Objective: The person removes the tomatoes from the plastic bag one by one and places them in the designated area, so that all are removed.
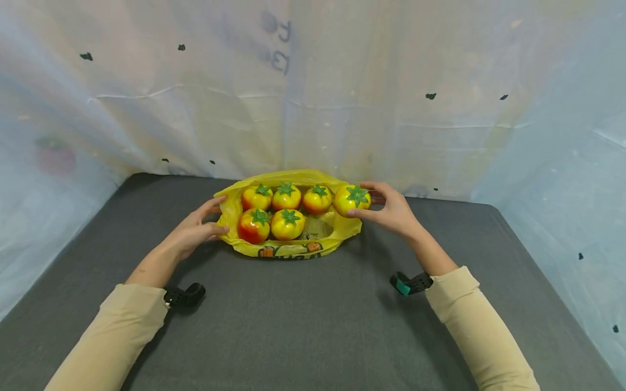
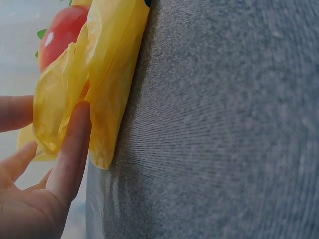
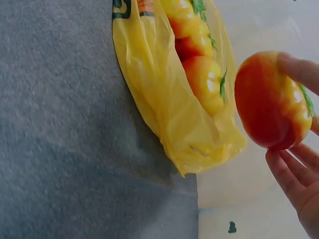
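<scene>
A yellow plastic bag [image 1: 290, 251] lies wide open on the table, with several red-and-yellow tomatoes [image 1: 287, 225] in two rows inside. They have green star-shaped tops. At the bag's left side, my left hand [image 1: 194, 228] touches the rim with fingers and thumb spread apart and fairly straight. My right hand [image 1: 391, 209] holds another tomato [image 3: 269, 102] between thumb and fingers. This tomato is above the bag's right rim, apart from those inside. In the left wrist view, fingertips rest against the crumpled yellow plastic [image 2: 107, 94].
The dark grey table [image 1: 293, 326] extends on all sides of the bag. Behind it hangs a pale sheet [image 1: 342, 108] with dark spots, continuing along both sides. Black straps [image 1: 185, 296] are on both wrists below rolled beige sleeves.
</scene>
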`<state>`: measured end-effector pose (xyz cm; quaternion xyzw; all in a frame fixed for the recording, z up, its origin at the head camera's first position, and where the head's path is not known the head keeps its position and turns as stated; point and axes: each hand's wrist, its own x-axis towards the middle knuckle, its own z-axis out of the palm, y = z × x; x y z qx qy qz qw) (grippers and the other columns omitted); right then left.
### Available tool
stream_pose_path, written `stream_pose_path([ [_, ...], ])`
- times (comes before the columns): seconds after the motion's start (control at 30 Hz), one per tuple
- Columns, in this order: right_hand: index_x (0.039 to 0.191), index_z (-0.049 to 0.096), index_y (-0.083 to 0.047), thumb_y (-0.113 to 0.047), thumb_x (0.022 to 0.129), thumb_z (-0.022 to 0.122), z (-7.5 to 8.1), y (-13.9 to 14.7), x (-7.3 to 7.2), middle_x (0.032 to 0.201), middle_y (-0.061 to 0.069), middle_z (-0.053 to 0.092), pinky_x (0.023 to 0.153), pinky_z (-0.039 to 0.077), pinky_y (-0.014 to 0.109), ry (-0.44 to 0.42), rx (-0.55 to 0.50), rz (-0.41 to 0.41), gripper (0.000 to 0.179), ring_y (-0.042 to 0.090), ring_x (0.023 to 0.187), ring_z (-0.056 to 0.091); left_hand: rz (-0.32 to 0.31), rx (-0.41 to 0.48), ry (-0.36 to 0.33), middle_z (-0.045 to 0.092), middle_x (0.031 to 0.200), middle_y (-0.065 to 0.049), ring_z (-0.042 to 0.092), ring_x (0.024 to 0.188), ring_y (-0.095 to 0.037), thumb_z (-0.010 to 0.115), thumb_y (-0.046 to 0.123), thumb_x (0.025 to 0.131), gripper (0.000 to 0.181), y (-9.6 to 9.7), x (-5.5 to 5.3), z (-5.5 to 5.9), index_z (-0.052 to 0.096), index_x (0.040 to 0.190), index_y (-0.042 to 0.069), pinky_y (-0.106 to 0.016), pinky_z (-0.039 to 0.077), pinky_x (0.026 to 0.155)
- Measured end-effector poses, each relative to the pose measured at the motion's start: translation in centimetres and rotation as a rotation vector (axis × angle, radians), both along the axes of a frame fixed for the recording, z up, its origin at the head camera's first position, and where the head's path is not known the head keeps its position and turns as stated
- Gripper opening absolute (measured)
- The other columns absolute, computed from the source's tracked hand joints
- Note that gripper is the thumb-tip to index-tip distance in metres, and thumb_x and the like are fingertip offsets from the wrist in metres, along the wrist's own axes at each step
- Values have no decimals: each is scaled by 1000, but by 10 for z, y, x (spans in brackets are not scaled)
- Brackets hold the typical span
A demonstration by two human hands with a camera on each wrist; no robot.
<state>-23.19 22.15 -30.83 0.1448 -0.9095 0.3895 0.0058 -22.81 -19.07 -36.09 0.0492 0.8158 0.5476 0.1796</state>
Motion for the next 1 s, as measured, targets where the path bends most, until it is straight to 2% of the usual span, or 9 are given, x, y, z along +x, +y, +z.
stream_pose_path([
  [0.23, 142, 45, -14, -38, 80, 76, -1, 9, -3, 142, 12, 45, 99, 45, 49, 10, 8, -58, 73, 32, 121, 52, -1, -2, 5, 9, 155, -27, 47, 123, -42, 56, 10, 93, 84, 0, 0, -1, 3, 156, 21, -54, 38, 105],
  [0.7, 144, 42, -11, -36, 83, 74, -9, 23, -9, 141, 18, 44, 96, 47, 49, -4, -1, -241, 73, 37, 121, 51, -12, -17, 40, 10, 154, -29, 49, 121, -45, 55, 8, 92, 84, -1, 5, -1, 2, 156, 18, -53, 42, 101],
  [0.87, 143, 42, -8, -35, 84, 73, -12, 29, -13, 140, 19, 45, 95, 47, 50, -10, 13, -267, 72, 37, 119, 52, -11, -18, 53, 12, 154, -28, 48, 123, -45, 57, 7, 92, 85, 0, 4, -2, 3, 156, 19, -48, 45, 96],
  [1.0, 143, 42, -5, -33, 85, 72, -17, 33, -16, 139, 21, 46, 94, 47, 49, -14, 43, -279, 72, 38, 117, 52, -12, -15, 54, 11, 154, -28, 48, 123, -45, 57, 7, 92, 85, 1, 4, -2, 3, 156, 20, -49, 45, 96],
])
